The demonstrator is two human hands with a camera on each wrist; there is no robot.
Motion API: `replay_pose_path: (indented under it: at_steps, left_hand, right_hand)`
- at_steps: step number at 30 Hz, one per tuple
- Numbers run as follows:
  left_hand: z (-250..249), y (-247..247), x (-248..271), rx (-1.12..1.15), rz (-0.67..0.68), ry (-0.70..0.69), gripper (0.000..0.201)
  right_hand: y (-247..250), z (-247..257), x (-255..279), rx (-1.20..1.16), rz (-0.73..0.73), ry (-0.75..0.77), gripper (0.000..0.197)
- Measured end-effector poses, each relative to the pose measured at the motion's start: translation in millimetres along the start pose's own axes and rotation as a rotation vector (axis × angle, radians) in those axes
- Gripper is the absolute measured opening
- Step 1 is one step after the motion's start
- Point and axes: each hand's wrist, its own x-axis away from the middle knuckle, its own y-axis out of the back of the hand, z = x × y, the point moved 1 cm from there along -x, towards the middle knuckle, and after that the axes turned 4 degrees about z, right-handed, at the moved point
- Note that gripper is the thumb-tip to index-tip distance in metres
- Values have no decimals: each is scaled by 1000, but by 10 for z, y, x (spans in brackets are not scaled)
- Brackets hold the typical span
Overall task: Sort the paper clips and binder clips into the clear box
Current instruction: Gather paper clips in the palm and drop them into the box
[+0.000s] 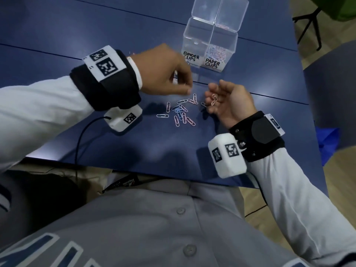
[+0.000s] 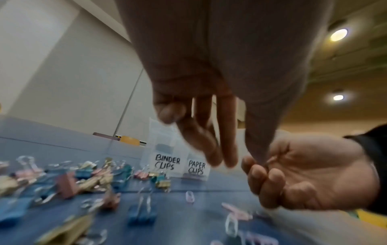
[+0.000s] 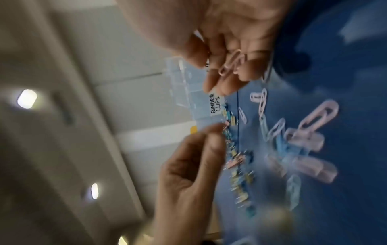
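Observation:
The clear box stands open at the back of the blue table, with one compartment labelled BINDER CLIPS and the other PAPER CLIPS; pastel clips lie in the paper side. Several loose paper clips are scattered between my hands. My right hand is palm up and cupped round a few pink paper clips. Just left of it hovers my left hand, its fingers hanging down and no clip seen in them. Coloured binder clips lie left of the box, hidden by my left arm in the head view.
A black cable runs from my left wrist over the table's front edge. A blue bag sits on the floor off the right edge. Black chair legs stand at the far right.

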Motion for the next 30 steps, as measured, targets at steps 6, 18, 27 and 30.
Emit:
replay_pose_path:
  at_steps: [6,18,27,30]
  left_hand:
    - [-50,-310,60,-179,325,13,61]
    - [-149,-347,-90,-242,278,-69,20]
    - [-110,-257,-120,-75,230,13,14]
    - [-154,-178,-125,10,132,2,14]
  right_hand:
    - [-87,-32,-2,558,17,96,34]
    - [-67,-8,28,615,10,82,37]
    - [-69,69,31,532,97,-25,55]
    - [-57,167,-5,539,122,-100,62]
